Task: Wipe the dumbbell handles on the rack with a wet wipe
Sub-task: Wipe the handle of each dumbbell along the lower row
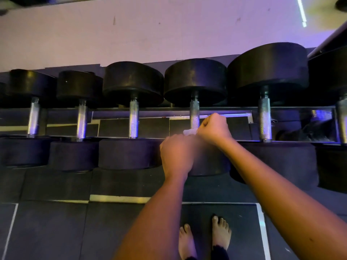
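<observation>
Several black dumbbells lie side by side on a low rack [234, 111], their knurled metal handles pointing away from me. My right hand [213, 128] is curled around the near part of the fourth handle [194, 113] and pinches a white wet wipe [189, 132] against it; only a small corner of the wipe shows. My left hand [176, 154] lies curled over the near head of that same dumbbell [208, 162], just below the wipe. Whether its fingers grip anything is hidden.
Neighbouring handles stand to the left [133, 119] and right [264, 119]. A pale wall rises behind the rack. Dark rubber floor mats with white lines lie in front, and my bare feet [204, 239] stand on them.
</observation>
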